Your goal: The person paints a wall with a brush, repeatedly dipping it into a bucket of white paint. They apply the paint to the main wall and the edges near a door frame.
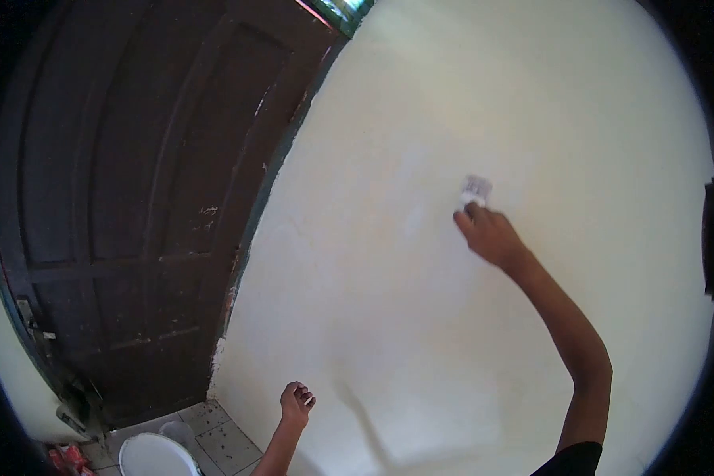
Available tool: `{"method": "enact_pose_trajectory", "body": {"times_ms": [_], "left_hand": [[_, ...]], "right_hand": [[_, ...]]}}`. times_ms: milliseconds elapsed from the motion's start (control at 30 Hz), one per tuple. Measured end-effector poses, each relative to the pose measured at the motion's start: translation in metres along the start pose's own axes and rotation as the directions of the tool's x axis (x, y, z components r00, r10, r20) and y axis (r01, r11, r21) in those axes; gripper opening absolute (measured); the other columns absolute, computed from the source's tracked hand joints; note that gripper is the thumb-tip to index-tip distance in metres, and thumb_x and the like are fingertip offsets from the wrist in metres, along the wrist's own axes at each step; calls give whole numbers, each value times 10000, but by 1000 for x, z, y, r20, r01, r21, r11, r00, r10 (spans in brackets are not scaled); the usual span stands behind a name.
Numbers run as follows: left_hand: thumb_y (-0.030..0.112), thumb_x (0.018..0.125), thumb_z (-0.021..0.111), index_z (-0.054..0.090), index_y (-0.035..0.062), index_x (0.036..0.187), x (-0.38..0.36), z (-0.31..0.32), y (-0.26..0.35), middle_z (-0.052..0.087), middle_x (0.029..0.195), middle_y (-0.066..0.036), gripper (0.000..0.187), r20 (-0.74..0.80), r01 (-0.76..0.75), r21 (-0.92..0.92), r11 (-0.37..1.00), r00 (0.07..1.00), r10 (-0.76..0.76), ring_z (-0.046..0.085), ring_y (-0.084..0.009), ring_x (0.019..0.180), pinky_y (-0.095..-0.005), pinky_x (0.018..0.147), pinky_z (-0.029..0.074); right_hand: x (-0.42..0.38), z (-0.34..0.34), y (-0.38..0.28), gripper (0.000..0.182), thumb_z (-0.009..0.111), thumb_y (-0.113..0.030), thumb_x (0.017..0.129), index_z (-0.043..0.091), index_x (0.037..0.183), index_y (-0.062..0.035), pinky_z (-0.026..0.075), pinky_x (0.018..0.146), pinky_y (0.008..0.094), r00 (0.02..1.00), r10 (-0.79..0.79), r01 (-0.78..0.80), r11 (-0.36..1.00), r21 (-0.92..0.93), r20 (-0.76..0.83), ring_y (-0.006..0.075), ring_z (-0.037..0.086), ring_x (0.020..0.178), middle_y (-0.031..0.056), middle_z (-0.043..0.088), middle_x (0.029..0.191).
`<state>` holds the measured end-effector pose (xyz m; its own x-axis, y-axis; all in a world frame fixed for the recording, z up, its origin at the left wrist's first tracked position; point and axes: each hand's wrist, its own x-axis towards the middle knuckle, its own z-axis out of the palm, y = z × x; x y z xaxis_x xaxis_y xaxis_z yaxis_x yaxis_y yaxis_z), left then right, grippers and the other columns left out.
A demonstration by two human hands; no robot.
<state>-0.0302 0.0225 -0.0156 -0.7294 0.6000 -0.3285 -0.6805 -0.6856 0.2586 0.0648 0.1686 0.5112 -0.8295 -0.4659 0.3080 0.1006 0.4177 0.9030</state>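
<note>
My right hand (493,236) is closed on the handle of a paintbrush (476,189), raised against the pale cream wall (389,262). The bristles point up and look whitish; they appear to be at the wall's surface. My fingers cover most of the handle. Lower down, my left hand (297,403) hangs in front of the wall with its fingers curled in, and I see nothing in it. Whitish marks show on its fingertips. Slightly whiter patches spread over the wall around the brush.
A dark brown panelled door (127,198) with a metal handle (28,313) fills the left side. A white bucket (157,456) stands on the tiled floor (222,440) at lower left. Red packaging (70,458) lies beside it. Something dark (712,238) is at the right edge.
</note>
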Motion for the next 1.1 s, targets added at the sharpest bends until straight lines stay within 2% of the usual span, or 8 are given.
{"method": "enact_pose_trajectory", "body": {"times_ms": [100, 200, 400, 600, 700, 867, 967, 1100], "left_hand": [[242, 847, 539, 481, 166, 734, -2, 0, 5, 498, 697, 14, 147, 29, 1, 10, 1000, 1000, -2, 486, -153, 699, -370, 740, 418], [247, 841, 545, 484, 167, 733, -3, 0, 6, 504, 697, 14, 147, 30, -3, 16, 1000, 1000, 2, 489, -154, 692, -372, 732, 422], [267, 829, 553, 485, 169, 734, 8, -2, -8, 506, 683, 13, 153, 35, 29, 13, 1000, 999, -29, 484, -153, 679, -369, 721, 412], [269, 830, 538, 474, 167, 734, 10, -7, -12, 483, 680, 17, 154, -50, 6, 8, 1000, 999, -5, 461, -152, 675, -377, 730, 389], [265, 832, 531, 467, 169, 733, 6, -6, -11, 475, 687, 21, 152, -73, -24, 23, 999, 997, 26, 455, -149, 672, -371, 724, 387], [257, 834, 533, 458, 174, 731, -1, 0, -7, 463, 686, 26, 152, -66, -8, 54, 999, 998, 12, 447, -146, 667, -360, 723, 387], [253, 832, 537, 460, 176, 732, -4, 1, -8, 460, 685, 25, 149, -71, -17, 62, 998, 997, 21, 447, -144, 669, -362, 730, 387], [252, 831, 540, 462, 177, 732, -1, -4, -9, 461, 686, 25, 146, -76, 13, 68, 998, 997, -8, 447, -142, 676, -364, 737, 386]], "right_hand": [[2, -24, -23, 133, 542, -70, 882, 480, 997, -42, 545, 555, 392, 985, 173, -163, 963, 216, -25, 297, 645, 661, 154, 616, 818], [14, -61, -7, 238, 599, -31, 872, 412, 1019, -33, 534, 519, 356, 764, 624, -547, 493, 677, 163, 266, 676, 664, 150, 655, 756], [16, -51, 101, 263, 617, -46, 873, 407, 1028, -26, 534, 529, 359, 644, 764, -550, 486, 680, -25, 274, 674, 657, 179, 648, 756], [16, -24, 95, 166, 569, -92, 887, 486, 1023, -46, 532, 593, 412, 830, 346, -378, 926, 14, -439, 317, 644, 734, 146, 619, 865], [0, 6, 64, 235, 521, -81, 843, 536, 1074, -116, 544, 577, 367, 957, 286, -290, 950, -120, -46, 247, 637, 772, 109, 568, 908], [-32, 17, -39, 298, 599, -108, 777, 480, 1050, -113, 474, 392, 281, 981, -179, 172, 982, -83, -77, 225, 613, 637, 120, 551, 792], [-41, -12, -57, 228, 594, -109, 829, 484, 1026, -80, 481, 415, 341, 999, -52, 54, 984, 167, -14, 244, 640, 659, 137, 592, 797], [-43, -27, -3, 265, 569, -216, 934, 425, 1093, -61, 516, 614, 464, 786, 602, -573, 622, 534, 141, 392, 641, 670, 203, 646, 752]]}}
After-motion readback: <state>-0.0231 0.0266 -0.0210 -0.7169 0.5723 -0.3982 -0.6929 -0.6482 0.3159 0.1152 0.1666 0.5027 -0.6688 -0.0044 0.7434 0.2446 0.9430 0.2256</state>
